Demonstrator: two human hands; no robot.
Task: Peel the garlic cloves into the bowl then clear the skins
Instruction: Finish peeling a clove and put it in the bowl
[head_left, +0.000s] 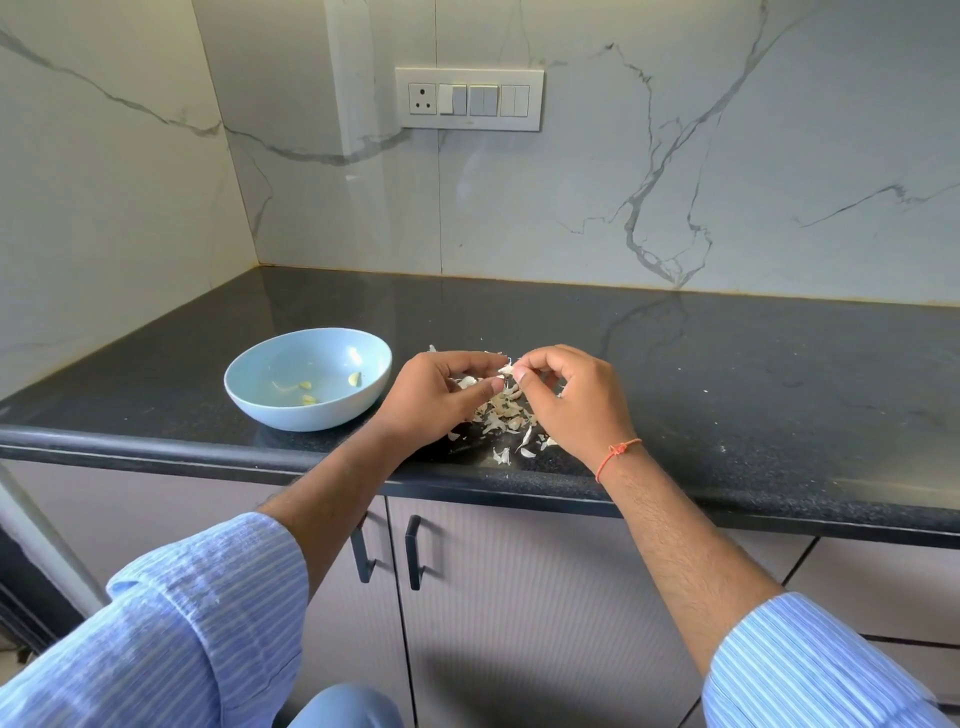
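A light blue bowl (244, 387) stands on the black countertop (727, 374), with three peeled yellowish cloves (306, 385) inside. To its right lies a pile of garlic cloves and papery skins (501, 415). Both hands hover just above that pile. My right hand (576, 400) pinches a small garlic clove (506, 369) between thumb and forefinger. My left hand (436, 397) is curled beside it, fingertips meeting at the same clove; a bit of white skin shows under its fingers.
Loose skin flakes (501, 456) lie near the counter's front edge. A marble wall with a switch panel (469, 98) rises behind, and a side wall closes the left. Cabinet doors with black handles (414, 552) are below the counter.
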